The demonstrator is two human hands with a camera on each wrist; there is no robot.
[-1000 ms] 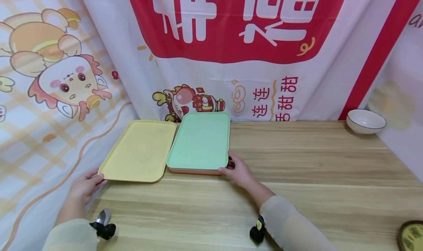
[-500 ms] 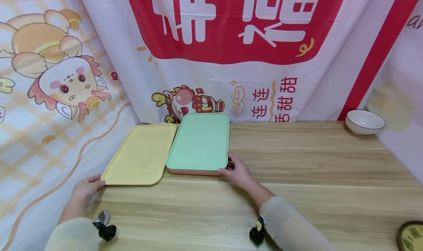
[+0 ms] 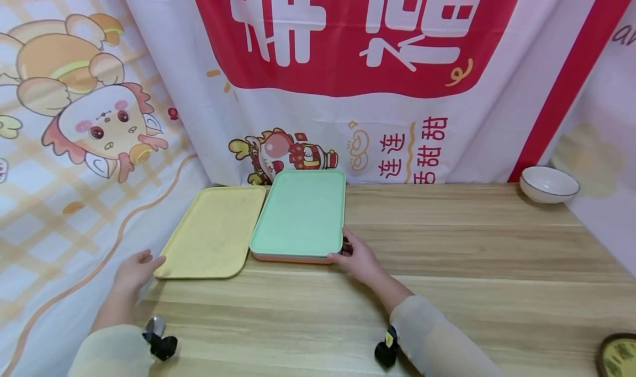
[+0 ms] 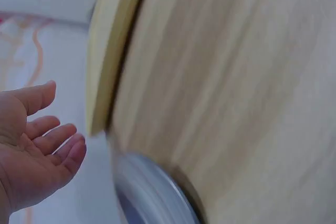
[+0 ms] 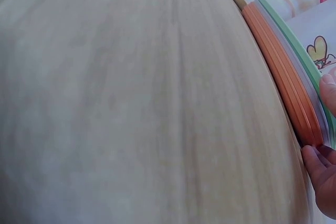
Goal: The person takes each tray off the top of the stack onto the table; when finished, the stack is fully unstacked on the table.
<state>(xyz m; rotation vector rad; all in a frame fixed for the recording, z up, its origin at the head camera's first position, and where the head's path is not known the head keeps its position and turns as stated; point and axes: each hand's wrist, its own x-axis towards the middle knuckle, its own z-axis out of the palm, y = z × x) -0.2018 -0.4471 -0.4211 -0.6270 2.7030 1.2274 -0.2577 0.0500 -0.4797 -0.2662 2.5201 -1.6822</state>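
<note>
A yellow tray (image 3: 213, 233) lies flat at the left of the wooden table. Beside it is a stack of trays, with a mint-green tray (image 3: 300, 214) on top and orange and greyish-purple edges below it in the right wrist view. My left hand (image 3: 135, 271) is by the yellow tray's near-left corner; in the left wrist view its loosely bent fingers (image 4: 52, 137) stand apart from the tray's rim. My right hand (image 3: 360, 258) grips the stack's near-right corner, thumb at the top edge and fingers (image 5: 315, 163) low at the corner.
A white bowl (image 3: 549, 185) stands at the table's far right corner. A round metal object (image 3: 155, 325) sits near my left wrist, partly hidden. A dark-rimmed, yellow-patterned round object (image 3: 621, 355) is cut off at lower right. Printed cloth (image 3: 397, 90) hangs along the back and left.
The yellow tray's left side has come down flat and slightly toward me. My left hand has let go of its corner. The right hand stays on the stack.
</note>
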